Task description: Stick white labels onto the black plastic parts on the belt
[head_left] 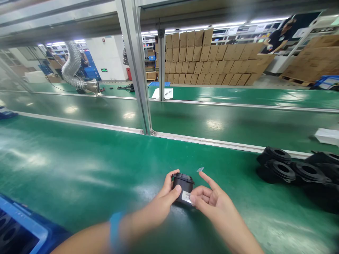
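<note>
A small black plastic housing (182,183) stands on the green bench top (79,169) near the front edge. My left hand (165,199) grips its left side, thumb across the front. My right hand (209,197) presses a small white label (186,197) onto the part's lower front with thumb and fingers, its index finger stretched out. A tiny grey sticker scrap (200,169) lies on the bench just behind the part.
Several black round housings (291,171) are piled at the right. A blue bin (18,225) sits at the lower left. An aluminium post (136,70) and rail divide off the green conveyor behind. Stacked cardboard boxes (212,60) and another person (278,35) are far back.
</note>
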`<state>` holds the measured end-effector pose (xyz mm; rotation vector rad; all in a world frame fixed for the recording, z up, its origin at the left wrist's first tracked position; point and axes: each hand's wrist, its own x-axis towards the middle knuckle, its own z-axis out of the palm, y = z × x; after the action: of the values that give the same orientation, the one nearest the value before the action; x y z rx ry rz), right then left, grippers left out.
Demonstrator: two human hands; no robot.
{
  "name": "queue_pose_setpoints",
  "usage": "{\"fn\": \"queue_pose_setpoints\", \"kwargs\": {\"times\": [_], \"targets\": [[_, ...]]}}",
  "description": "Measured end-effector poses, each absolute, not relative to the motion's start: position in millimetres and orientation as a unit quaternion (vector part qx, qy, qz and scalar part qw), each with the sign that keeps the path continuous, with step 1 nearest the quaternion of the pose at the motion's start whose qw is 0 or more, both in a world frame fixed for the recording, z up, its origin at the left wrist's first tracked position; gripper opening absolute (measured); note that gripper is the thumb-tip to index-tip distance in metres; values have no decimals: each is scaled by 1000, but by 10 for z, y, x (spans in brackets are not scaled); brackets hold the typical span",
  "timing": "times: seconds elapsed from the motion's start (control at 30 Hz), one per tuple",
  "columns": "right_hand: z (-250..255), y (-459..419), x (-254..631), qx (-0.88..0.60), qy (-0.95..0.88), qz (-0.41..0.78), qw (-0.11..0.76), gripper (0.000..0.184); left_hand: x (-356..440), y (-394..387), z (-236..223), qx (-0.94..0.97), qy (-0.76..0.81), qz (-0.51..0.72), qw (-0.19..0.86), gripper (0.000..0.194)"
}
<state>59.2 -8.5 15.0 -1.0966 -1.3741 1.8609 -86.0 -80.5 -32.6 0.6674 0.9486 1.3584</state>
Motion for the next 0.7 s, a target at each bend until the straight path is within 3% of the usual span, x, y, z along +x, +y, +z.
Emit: {"fn": "queue_pose_setpoints", "kwargs": {"times": [0.7], "targets": [[143, -96, 585, -418, -513, 693, 285, 105, -879, -836, -368, 299, 431, 582, 621, 63]]}}
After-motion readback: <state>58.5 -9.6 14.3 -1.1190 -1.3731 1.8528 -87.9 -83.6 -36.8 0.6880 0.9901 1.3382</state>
